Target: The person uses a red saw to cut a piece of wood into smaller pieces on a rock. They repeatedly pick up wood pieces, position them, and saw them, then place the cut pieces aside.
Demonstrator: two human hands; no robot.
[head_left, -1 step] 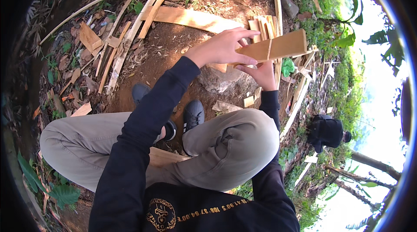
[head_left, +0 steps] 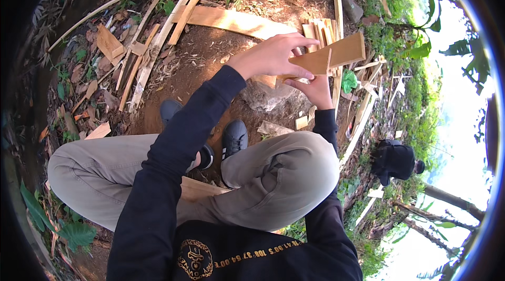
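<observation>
Above a pale stone (head_left: 260, 97), my left hand (head_left: 271, 56) is closed around the left end of a short flat wood piece (head_left: 313, 62). A second wood piece (head_left: 347, 49) overlaps it and sticks out to the upper right. My right hand (head_left: 318, 92) grips the pieces from below, thumb toward the left thumb; its other fingers are mostly hidden behind the wood. Whether the two pieces are joined, I cannot tell. A small light wood offcut (head_left: 265, 79) shows on the stone under my hands.
Several cut wood strips (head_left: 315, 31) lie stacked just beyond my hands. A long board (head_left: 226, 18) rests on the dirt at the far side. Long slats (head_left: 150, 65) lie to the left. A green plastic bag (head_left: 348, 81) and a person in dark clothes (head_left: 393, 160) are at the right.
The outer end of the held wood has shifted slightly left and up, and the step between the two pieces shows more plainly. Both hands keep their grip.
</observation>
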